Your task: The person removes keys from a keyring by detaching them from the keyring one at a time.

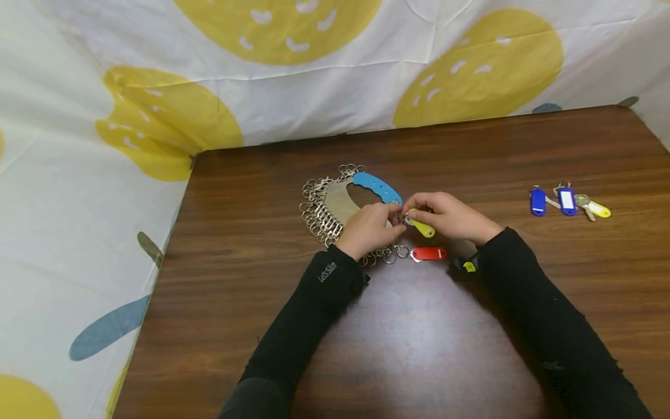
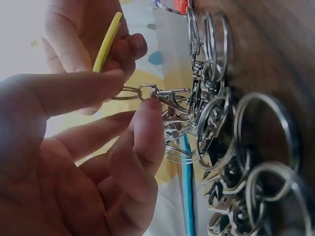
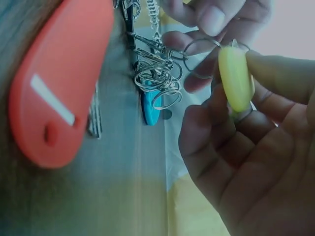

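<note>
A large curved metal key holder (image 1: 340,201) with a blue grip (image 1: 376,186) lies on the table, its outer edge lined with snap hooks and split rings. My left hand (image 1: 369,228) is over its right side, thumb and fingertip pinching a small snap hook (image 2: 165,94). From that hook a split ring (image 3: 197,58) reaches toward my right hand (image 1: 445,215). Between thumb and curled fingers, my right hand grips a yellow key tag (image 3: 235,78). A red key tag (image 1: 429,253) hangs off a ring at the holder's near edge and lies just below both hands.
Farther right on the wooden table (image 1: 235,326) lie a blue key tag (image 1: 538,201), another blue tag (image 1: 567,201) and a yellow tag (image 1: 599,209), with keys. A patterned cloth (image 1: 335,93) hangs along the back and left edges.
</note>
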Demonstrator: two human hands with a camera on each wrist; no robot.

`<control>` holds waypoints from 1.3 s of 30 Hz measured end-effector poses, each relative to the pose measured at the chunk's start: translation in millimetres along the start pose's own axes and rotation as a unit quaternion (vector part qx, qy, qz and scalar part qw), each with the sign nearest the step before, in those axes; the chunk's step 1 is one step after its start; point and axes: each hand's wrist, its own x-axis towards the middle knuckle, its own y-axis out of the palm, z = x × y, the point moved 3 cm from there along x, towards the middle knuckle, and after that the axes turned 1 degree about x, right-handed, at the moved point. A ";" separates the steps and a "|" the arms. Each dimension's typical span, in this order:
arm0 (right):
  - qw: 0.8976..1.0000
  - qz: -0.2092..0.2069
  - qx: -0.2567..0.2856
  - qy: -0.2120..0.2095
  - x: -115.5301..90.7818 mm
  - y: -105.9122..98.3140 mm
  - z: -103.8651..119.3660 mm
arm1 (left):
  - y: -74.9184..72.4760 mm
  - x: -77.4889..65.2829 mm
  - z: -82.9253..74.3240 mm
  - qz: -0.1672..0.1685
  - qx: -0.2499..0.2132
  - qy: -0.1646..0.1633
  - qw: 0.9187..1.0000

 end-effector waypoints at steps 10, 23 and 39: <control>0.999 0.015 0.047 0.009 -0.8 1.7 -4.0 | -0.6 -0.4 -2.2 -0.021 0.003 0.004 1.000; 0.997 -0.049 0.009 0.060 3.6 5.2 -14.6 | -0.8 -0.3 -0.3 -0.062 -0.004 0.006 0.998; 0.995 -0.046 0.042 0.072 5.2 8.3 -11.7 | -6.8 -3.6 -0.3 -0.185 0.010 -0.006 0.983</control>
